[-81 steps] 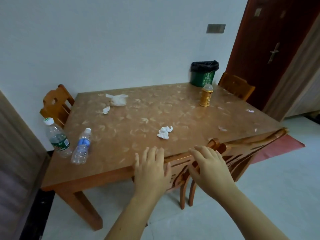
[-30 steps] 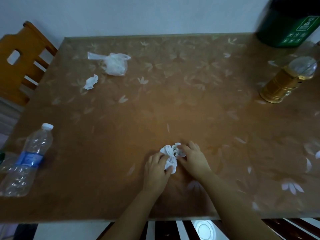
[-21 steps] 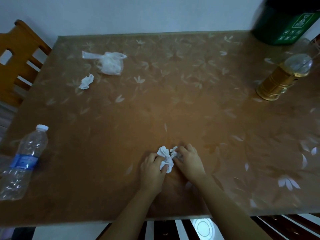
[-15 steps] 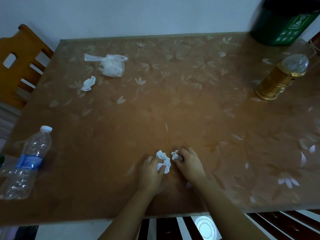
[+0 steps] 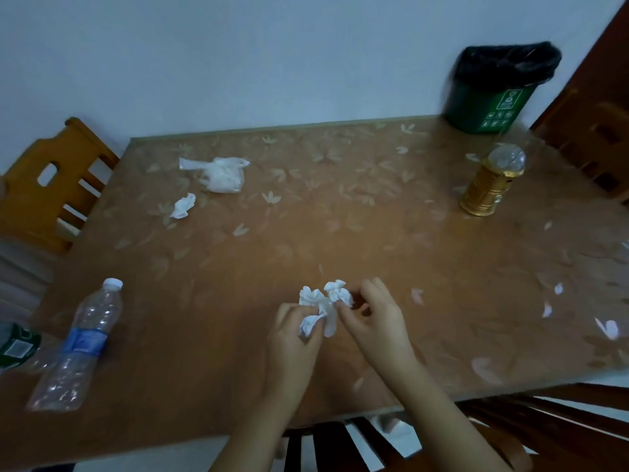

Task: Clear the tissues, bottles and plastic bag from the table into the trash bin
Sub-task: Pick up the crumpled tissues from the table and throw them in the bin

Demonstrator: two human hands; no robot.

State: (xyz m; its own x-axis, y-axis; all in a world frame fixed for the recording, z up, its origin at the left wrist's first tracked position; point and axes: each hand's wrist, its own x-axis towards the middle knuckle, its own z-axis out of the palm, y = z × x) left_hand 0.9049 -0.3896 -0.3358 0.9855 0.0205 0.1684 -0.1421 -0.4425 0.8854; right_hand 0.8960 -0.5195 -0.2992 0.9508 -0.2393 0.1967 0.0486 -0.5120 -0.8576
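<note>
Hands work together near the front edge of the surface (image 5: 340, 233). The left hand (image 5: 294, 338) and right hand (image 5: 372, 318) both pinch the crumpled tissue (image 5: 323, 303) with closed fingers, slightly above the surface. From this tissue the trash bin (image 5: 490, 97) stands far behind and to the right, so the right hand seems nearer for carrying. Plastic bag (image 5: 221, 173) and clear bottle (image 5: 80, 345) wait to the left.
</note>
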